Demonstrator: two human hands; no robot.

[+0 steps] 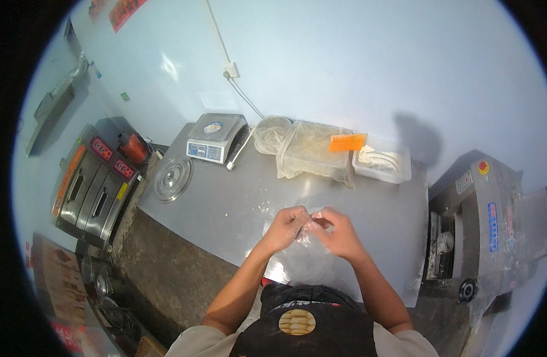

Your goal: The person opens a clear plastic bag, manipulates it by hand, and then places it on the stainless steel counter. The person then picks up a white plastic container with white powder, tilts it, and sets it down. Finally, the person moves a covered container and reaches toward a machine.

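Note:
Both hands meet above the near part of the steel table [220, 196], in front of my black apron [273, 343]. My left hand [286, 227] has its fingers bent inward, the tips touching those of the other hand. My right hand [338, 232] is curled the same way, thumb and forefinger forming a loop. White, flour-like residue coats the fingers where they join. Whether something small is pinched between them is hidden. Beneath the hands, a pale dusty patch [307, 263] marks the tabletop.
At the back stand a digital scale [206, 150], a plastic-wrapped tub [316, 163] and a white bin [382, 177] of pale powder. An orange scraper [348, 143] rests by the bin. A round metal lid [173, 178] lies left. A dough machine [472, 223] flanks the right; a deck oven [88, 192] is far left.

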